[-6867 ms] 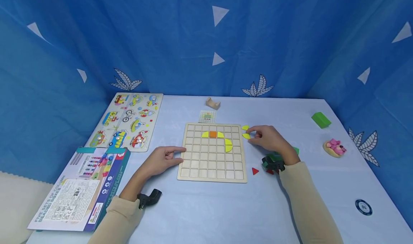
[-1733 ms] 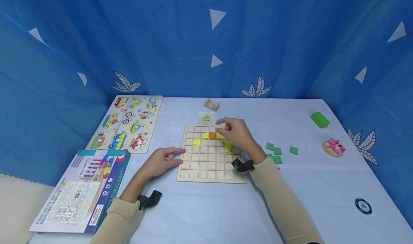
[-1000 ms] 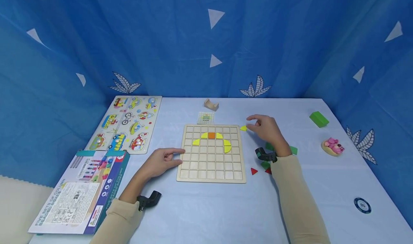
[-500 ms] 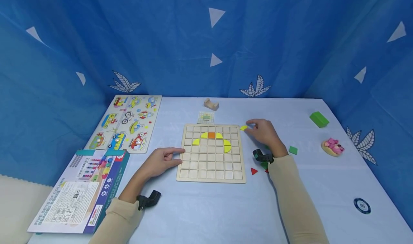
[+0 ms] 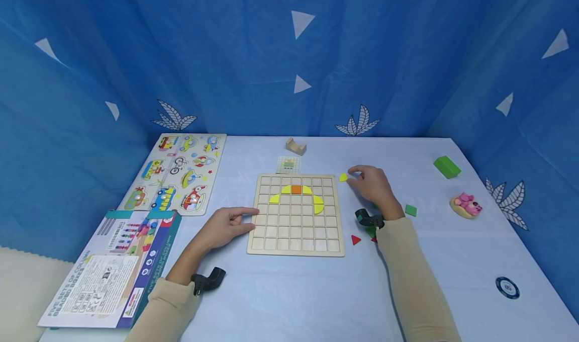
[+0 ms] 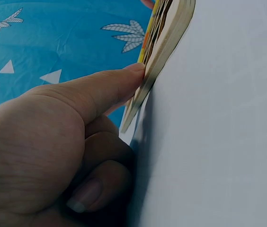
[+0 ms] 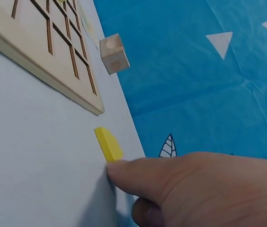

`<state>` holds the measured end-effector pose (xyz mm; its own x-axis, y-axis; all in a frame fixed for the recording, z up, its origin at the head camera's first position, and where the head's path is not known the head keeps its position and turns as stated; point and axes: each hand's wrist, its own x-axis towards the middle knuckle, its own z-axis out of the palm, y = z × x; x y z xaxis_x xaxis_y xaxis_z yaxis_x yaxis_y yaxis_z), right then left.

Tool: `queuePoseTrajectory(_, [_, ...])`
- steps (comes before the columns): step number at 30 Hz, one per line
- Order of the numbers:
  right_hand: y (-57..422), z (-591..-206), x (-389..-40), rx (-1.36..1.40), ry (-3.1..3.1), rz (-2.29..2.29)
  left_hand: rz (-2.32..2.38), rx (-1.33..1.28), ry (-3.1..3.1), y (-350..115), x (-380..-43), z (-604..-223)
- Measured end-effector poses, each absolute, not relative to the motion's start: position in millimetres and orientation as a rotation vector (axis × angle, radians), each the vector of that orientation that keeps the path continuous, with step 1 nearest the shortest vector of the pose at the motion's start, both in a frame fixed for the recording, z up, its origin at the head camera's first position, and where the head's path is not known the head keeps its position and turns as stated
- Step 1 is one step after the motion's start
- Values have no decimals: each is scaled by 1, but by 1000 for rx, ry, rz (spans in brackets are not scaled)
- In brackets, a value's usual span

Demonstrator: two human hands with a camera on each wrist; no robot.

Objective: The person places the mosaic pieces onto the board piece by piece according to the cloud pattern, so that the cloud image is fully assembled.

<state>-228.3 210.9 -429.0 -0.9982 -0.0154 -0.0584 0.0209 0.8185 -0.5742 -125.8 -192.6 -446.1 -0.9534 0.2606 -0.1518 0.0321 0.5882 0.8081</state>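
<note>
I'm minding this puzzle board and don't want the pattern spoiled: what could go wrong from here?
The right hand touches a loose yellow piece only near its end in the wrist view, so it might slip.

The left hand touches the edge of the board; a push might jolt the orange square.

The right wrist's black camera sits close to a red triangle and could brush it aside.

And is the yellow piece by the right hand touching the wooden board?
Apart: the right wrist view shows white table between the yellow piece and board.
</note>
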Motion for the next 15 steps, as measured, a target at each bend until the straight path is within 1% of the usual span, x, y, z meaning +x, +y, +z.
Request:
queuePoseTrajectory(7, [208, -433, -230, 55, 2983, -955, 1302, 233, 2562, -193, -125, -447])
queuePoseTrajectory(15, [197, -434, -227, -5, 2983, -931, 1298, 224, 2568, -192, -126, -447])
